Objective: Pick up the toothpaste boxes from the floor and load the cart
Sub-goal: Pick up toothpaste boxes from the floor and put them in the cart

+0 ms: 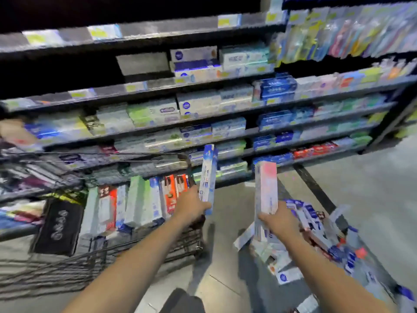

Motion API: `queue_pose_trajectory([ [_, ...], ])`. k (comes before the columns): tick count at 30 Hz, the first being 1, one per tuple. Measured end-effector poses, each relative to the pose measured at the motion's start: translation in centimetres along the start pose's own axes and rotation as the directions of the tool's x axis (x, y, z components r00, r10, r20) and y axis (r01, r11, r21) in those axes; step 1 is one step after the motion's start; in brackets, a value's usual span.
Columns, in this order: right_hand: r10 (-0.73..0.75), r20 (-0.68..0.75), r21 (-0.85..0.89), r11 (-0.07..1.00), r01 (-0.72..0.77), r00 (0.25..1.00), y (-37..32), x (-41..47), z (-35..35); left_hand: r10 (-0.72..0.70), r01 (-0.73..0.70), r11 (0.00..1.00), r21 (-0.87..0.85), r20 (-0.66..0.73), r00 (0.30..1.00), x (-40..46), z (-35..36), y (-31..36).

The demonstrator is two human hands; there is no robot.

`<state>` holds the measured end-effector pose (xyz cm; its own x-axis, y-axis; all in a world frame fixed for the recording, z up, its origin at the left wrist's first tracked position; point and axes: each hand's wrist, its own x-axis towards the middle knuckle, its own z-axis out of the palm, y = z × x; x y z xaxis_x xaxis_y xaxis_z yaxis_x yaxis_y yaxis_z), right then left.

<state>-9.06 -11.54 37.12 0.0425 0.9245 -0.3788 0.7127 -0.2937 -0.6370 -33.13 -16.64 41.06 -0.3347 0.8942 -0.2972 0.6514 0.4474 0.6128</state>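
My left hand (191, 207) grips a blue and white toothpaste box (208, 177) by its lower end and holds it upright just past the right edge of the wire cart (126, 256). Inside the cart, several toothpaste boxes (140, 204) stand in a row. My right hand (279, 220) grips a white and pink toothpaste box (265, 188) upright above a heap of toothpaste boxes (316, 236) scattered on the floor at the right. The whole view is blurred by motion.
Store shelves (225, 114) stocked with toothpaste boxes run across the back, with hanging toothbrush packs (352, 30) at the upper right. A black sign (61, 227) leans at the cart's left end. Grey floor (372, 190) stretches to the right of the heap.
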Motion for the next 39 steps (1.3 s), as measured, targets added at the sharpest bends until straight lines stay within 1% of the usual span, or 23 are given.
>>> queue_pose_trajectory([
  [2, -0.091, 0.059, -0.052, 0.994, 0.094, 0.994, -5.5, -0.2, 2.6, -0.086, 0.083, 0.996, -0.040, -0.083, 0.993, -0.1, -4.0, -3.1],
  [5, -0.188, 0.158, -0.096, 0.974, 0.205, 0.969, -12.3, 0.2, 8.0, -0.182, 0.168, 0.979, -0.113, -0.130, 0.975, -0.2, -9.2, -8.4],
  [8, -0.273, 0.241, -0.083, 0.950, 0.300, 0.931, -18.6, -0.8, 14.0, -0.245, 0.231, 0.967, -0.110, -0.138, 0.960, -0.1, -13.5, -14.1],
  [10, -0.318, 0.287, -0.075, 0.933, 0.353, 0.904, -22.3, -1.9, 18.2, -0.300, 0.294, 0.954, -0.060, -0.148, 0.943, 0.4, -16.2, -18.1],
  [11, -0.324, 0.304, -0.080, 0.928, 0.363, 0.896, -23.9, -2.4, 20.3, -0.325, 0.321, 0.946, -0.046, -0.147, 0.934, 0.8, -17.5, -20.0],
  [15, -0.239, 0.393, -0.166, 0.931, 0.324, 0.888, -28.4, -3.3, 29.1, -0.410, 0.407, 0.912, -0.049, -0.092, 0.908, 2.7, -21.5, -28.0],
  [18, -0.187, 0.426, -0.206, 0.932, 0.297, 0.885, -30.4, -4.0, 34.4, -0.441, 0.437, 0.897, -0.065, -0.047, 0.897, 3.8, -23.5, -33.1],
  [19, -0.153, 0.439, -0.244, 0.928, 0.282, 0.885, -31.0, -4.3, 35.7, -0.450, 0.448, 0.892, -0.055, -0.032, 0.892, 4.1, -23.8, -34.6],
  [22, -0.082, 0.453, -0.323, 0.913, 0.249, 0.888, -31.7, -4.4, 39.2, -0.484, 0.484, 0.875, -0.016, 0.008, 0.875, 5.5, -24.0, -38.1],
  [25, -0.026, 0.459, -0.389, 0.893, 0.227, 0.888, -31.7, -3.7, 42.2, -0.529, 0.529, 0.848, 0.027, 0.091, 0.844, 7.6, -22.4, -40.0],
  [29, 0.029, 0.433, -0.422, 0.889, 0.175, 0.901, -31.5, -1.6, 46.4, -0.491, 0.491, 0.870, 0.048, 0.177, 0.853, 11.5, -19.0, -41.6],
  [31, 0.046, 0.424, -0.440, 0.883, 0.162, 0.904, -31.3, 0.0, 48.7, -0.476, 0.481, 0.876, 0.031, 0.205, 0.855, 13.7, -17.0, -42.4],
  [33, 0.058, 0.416, -0.460, 0.874, 0.155, 0.907, -31.0, 1.6, 50.8, -0.500, 0.526, 0.849, -0.051, 0.245, 0.831, 15.7, -15.0, -43.0],
  [35, 0.075, 0.407, -0.467, 0.874, 0.137, 0.910, -30.6, 3.1, 52.4, -0.486, 0.519, 0.846, -0.119, 0.229, 0.844, 17.3, -13.3, -43.2],
  [37, 0.089, 0.392, -0.477, 0.871, 0.120, 0.916, -30.0, 4.0, 53.7, -0.469, 0.495, 0.861, -0.120, 0.191, 0.862, 18.4, -12.2, -43.5],
  [39, 0.077, 0.372, -0.508, 0.851, 0.133, 0.925, -29.4, 4.2, 54.6, -0.472, 0.491, 0.866, -0.098, 0.166, 0.866, 19.0, -11.7, -43.7],
])
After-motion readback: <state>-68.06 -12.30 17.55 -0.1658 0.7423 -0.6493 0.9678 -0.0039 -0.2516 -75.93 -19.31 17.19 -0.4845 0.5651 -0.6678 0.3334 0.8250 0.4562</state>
